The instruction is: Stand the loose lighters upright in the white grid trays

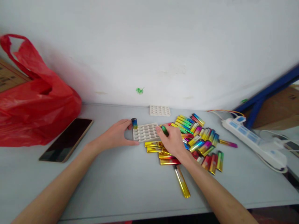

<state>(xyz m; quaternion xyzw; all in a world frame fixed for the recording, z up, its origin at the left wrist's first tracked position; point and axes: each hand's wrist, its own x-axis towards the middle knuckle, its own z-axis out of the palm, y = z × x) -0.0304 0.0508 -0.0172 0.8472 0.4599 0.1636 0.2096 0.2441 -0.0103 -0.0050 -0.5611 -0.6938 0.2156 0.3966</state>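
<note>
The white rectangular plastic tray with rows of round holes (146,132) lies on the grey tabletop (112,189) between the two hands. Crowding its right side is a loose heap of shiny, multicoloured cylindrical lighters (206,146), partly hidden by the right hand (174,140) and its forearm; several gold ones lie right against the tray's near edge. One long gold lighter (182,182) sits apart, nearer the front. Behind, by the wall, rests a second white holed tray (160,110). A white power strip with blue panels (254,143) runs down the far right, while a dark-screened phone with a gold rim (66,140) and a crumpled red plastic bag (42,102) take up the left.

The tray sits flat, most of its holes unfilled. A blue-and-yellow metallic lighter (135,124) stands upright at its far left corner. The left hand (118,133) is spread wide around that end, thumb at the near corner, fingertips beside the standing lighter; whether they touch it I cannot tell. The right hand pinches a green metallic lighter (164,130) at the tray's right edge.

Grey surface shows between phone and left hand, and from the tray toward the front edge.
</note>
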